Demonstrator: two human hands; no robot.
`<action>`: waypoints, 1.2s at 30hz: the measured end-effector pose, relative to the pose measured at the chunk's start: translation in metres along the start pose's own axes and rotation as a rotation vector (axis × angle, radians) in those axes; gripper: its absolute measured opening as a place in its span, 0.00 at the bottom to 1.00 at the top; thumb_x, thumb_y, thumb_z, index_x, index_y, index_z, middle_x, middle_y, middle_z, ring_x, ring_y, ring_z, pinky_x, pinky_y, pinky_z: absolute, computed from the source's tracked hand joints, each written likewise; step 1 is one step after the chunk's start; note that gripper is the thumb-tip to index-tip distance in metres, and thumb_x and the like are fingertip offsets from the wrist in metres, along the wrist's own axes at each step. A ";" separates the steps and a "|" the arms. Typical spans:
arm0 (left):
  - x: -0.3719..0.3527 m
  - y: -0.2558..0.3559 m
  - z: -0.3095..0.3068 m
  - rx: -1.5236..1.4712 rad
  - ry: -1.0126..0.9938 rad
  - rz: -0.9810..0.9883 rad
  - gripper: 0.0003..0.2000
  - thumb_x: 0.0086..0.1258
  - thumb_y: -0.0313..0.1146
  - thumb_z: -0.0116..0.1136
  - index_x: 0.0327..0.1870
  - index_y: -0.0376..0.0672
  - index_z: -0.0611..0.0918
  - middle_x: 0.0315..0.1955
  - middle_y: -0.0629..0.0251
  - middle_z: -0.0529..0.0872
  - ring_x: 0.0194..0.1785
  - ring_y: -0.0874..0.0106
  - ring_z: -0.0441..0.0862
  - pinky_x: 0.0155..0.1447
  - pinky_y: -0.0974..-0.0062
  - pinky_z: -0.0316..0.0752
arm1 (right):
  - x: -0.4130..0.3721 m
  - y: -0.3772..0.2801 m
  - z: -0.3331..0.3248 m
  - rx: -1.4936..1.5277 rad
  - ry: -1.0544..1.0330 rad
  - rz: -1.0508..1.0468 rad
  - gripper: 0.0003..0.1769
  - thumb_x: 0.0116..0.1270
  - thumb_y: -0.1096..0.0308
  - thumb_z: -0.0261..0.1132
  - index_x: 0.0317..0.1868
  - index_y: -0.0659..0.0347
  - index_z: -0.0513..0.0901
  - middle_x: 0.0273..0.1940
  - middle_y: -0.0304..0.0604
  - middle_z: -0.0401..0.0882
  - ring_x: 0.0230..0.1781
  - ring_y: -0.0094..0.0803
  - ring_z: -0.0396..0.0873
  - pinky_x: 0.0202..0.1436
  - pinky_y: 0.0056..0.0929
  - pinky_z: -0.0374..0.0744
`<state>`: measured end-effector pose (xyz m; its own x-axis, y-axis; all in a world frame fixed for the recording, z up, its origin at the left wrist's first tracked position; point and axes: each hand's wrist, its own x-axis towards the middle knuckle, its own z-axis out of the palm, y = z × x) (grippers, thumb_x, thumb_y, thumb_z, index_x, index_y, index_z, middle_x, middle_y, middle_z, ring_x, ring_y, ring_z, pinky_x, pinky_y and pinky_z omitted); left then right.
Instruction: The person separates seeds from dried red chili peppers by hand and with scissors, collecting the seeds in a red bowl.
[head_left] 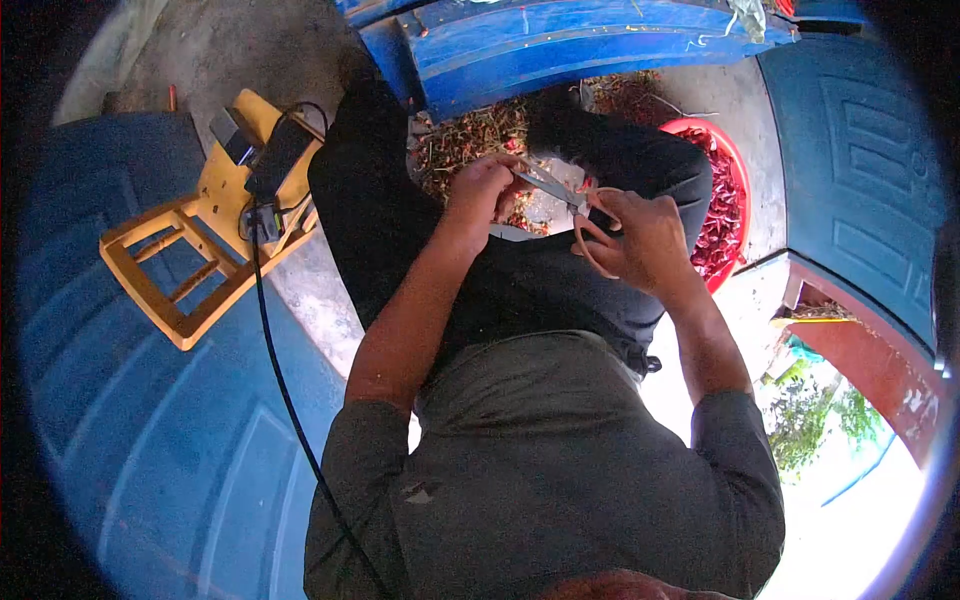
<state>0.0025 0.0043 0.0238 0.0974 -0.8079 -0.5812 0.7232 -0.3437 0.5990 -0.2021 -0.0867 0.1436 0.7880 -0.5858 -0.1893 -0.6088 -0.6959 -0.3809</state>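
In front of my lap, my right hand (645,240) is closed around the orange handles of a pair of scissors (548,184). The blades point left and are slightly apart. Their tips reach the fingers of my left hand (482,192), which are pinched together. Whatever my left hand holds is too small and hidden to make out. Beyond my hands, a heap of dry stems and red bits (470,140) lies on the floor. To the right of my knee stands a red basin (742,175) filled with dark red dried chilies (718,215).
A blue wooden table (590,50) stands close in front. On the left, a small wooden chair (190,250) carries dark devices, and a black cable (275,360) runs from it to me. Blue doors (880,170) flank both sides. An opening with plants (810,410) shows at the right.
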 end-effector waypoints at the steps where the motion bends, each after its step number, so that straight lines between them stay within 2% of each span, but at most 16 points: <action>1: -0.001 0.000 0.000 -0.017 -0.006 0.002 0.10 0.69 0.30 0.49 0.47 0.40 0.81 0.23 0.72 0.75 0.21 0.82 0.65 0.24 0.81 0.58 | 0.000 0.002 0.001 -0.030 -0.004 0.005 0.31 0.52 0.50 0.78 0.52 0.58 0.83 0.44 0.44 0.87 0.37 0.37 0.87 0.41 0.36 0.81; 2: 0.000 -0.001 -0.002 -0.020 -0.005 0.001 0.10 0.69 0.30 0.49 0.47 0.40 0.81 0.23 0.72 0.75 0.21 0.82 0.65 0.24 0.81 0.58 | 0.000 0.003 0.001 -0.061 -0.007 0.010 0.28 0.55 0.48 0.75 0.51 0.55 0.84 0.45 0.40 0.87 0.40 0.36 0.87 0.42 0.39 0.78; 8: 0.002 -0.003 -0.005 -0.016 -0.025 0.018 0.10 0.69 0.31 0.50 0.45 0.39 0.81 0.19 0.73 0.72 0.18 0.81 0.65 0.23 0.80 0.57 | 0.007 0.004 -0.011 -0.214 -0.123 -0.034 0.28 0.60 0.45 0.70 0.55 0.52 0.81 0.50 0.40 0.85 0.45 0.36 0.85 0.45 0.41 0.75; 11: 0.000 -0.005 -0.006 0.006 -0.050 0.056 0.10 0.69 0.32 0.49 0.44 0.39 0.81 0.19 0.72 0.73 0.18 0.80 0.65 0.22 0.79 0.57 | 0.009 0.005 -0.011 -0.196 -0.146 -0.021 0.26 0.62 0.45 0.68 0.56 0.51 0.81 0.49 0.39 0.85 0.46 0.36 0.85 0.47 0.43 0.73; 13: 0.003 -0.006 -0.008 -0.051 -0.045 0.013 0.12 0.68 0.27 0.47 0.48 0.34 0.79 0.30 0.60 0.86 0.19 0.83 0.67 0.21 0.82 0.60 | 0.009 0.006 -0.013 -0.231 -0.169 -0.022 0.26 0.63 0.46 0.68 0.56 0.50 0.82 0.49 0.39 0.85 0.45 0.36 0.85 0.47 0.43 0.73; 18: 0.005 -0.010 -0.010 -0.046 -0.041 0.019 0.12 0.69 0.27 0.47 0.49 0.34 0.78 0.31 0.59 0.86 0.18 0.83 0.67 0.21 0.81 0.60 | 0.013 0.007 -0.016 -0.239 -0.184 -0.034 0.26 0.63 0.46 0.68 0.56 0.49 0.82 0.49 0.39 0.86 0.44 0.37 0.85 0.47 0.44 0.73; 21: 0.006 -0.011 -0.011 -0.024 -0.049 0.012 0.12 0.69 0.27 0.46 0.49 0.35 0.78 0.32 0.59 0.87 0.18 0.83 0.66 0.20 0.81 0.60 | 0.013 0.012 -0.014 -0.225 -0.263 0.022 0.26 0.62 0.45 0.69 0.57 0.49 0.83 0.47 0.40 0.87 0.43 0.38 0.86 0.49 0.45 0.74; 23: 0.005 -0.010 -0.010 -0.009 -0.048 0.008 0.12 0.69 0.27 0.46 0.49 0.35 0.78 0.32 0.59 0.87 0.17 0.83 0.66 0.20 0.81 0.60 | 0.011 0.016 -0.011 -0.210 -0.153 -0.076 0.27 0.56 0.51 0.75 0.54 0.54 0.84 0.46 0.41 0.88 0.38 0.39 0.86 0.43 0.38 0.74; 27: 0.007 -0.009 -0.007 -0.012 -0.037 0.006 0.11 0.70 0.28 0.47 0.47 0.36 0.79 0.31 0.61 0.86 0.17 0.83 0.65 0.20 0.81 0.59 | 0.008 0.017 -0.008 -0.203 -0.223 -0.015 0.27 0.57 0.52 0.75 0.55 0.55 0.84 0.48 0.42 0.88 0.39 0.39 0.86 0.47 0.39 0.75; 30: 0.006 -0.008 -0.007 -0.019 -0.038 0.024 0.10 0.70 0.28 0.47 0.45 0.36 0.80 0.30 0.62 0.86 0.17 0.83 0.64 0.20 0.81 0.58 | 0.005 0.023 -0.002 -0.220 -0.238 0.003 0.24 0.60 0.54 0.74 0.54 0.56 0.85 0.44 0.43 0.89 0.37 0.36 0.87 0.43 0.35 0.78; 32: 0.005 -0.005 -0.009 -0.018 -0.061 0.042 0.10 0.70 0.28 0.47 0.43 0.36 0.80 0.30 0.63 0.85 0.17 0.83 0.64 0.20 0.81 0.58 | -0.001 0.030 0.010 0.162 -0.190 0.141 0.21 0.64 0.55 0.73 0.53 0.58 0.85 0.38 0.45 0.89 0.32 0.34 0.88 0.36 0.30 0.81; 33: 0.005 -0.002 -0.008 -0.007 -0.080 0.056 0.09 0.70 0.28 0.47 0.42 0.36 0.81 0.29 0.63 0.85 0.17 0.83 0.64 0.21 0.81 0.58 | -0.005 0.033 0.016 0.162 -0.190 0.143 0.21 0.64 0.55 0.73 0.53 0.58 0.85 0.38 0.45 0.89 0.32 0.34 0.88 0.36 0.30 0.81; 35: 0.005 -0.001 -0.007 0.003 -0.099 0.070 0.09 0.70 0.28 0.47 0.42 0.36 0.81 0.29 0.64 0.85 0.17 0.83 0.65 0.21 0.81 0.58 | -0.010 0.039 0.025 0.465 -0.277 0.310 0.20 0.65 0.56 0.73 0.51 0.60 0.85 0.34 0.47 0.88 0.27 0.33 0.88 0.30 0.27 0.81; 36: 0.005 -0.001 -0.006 0.000 -0.087 0.071 0.10 0.70 0.28 0.47 0.42 0.36 0.81 0.29 0.64 0.85 0.18 0.83 0.65 0.21 0.81 0.58 | -0.009 0.033 0.021 0.464 -0.277 0.311 0.20 0.65 0.56 0.73 0.51 0.60 0.85 0.34 0.47 0.88 0.27 0.33 0.88 0.30 0.27 0.81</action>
<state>0.0066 0.0033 0.0174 0.0884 -0.8687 -0.4874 0.7164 -0.2845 0.6370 -0.2271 -0.0956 0.1137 0.6125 -0.5590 -0.5589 -0.7596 -0.2205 -0.6119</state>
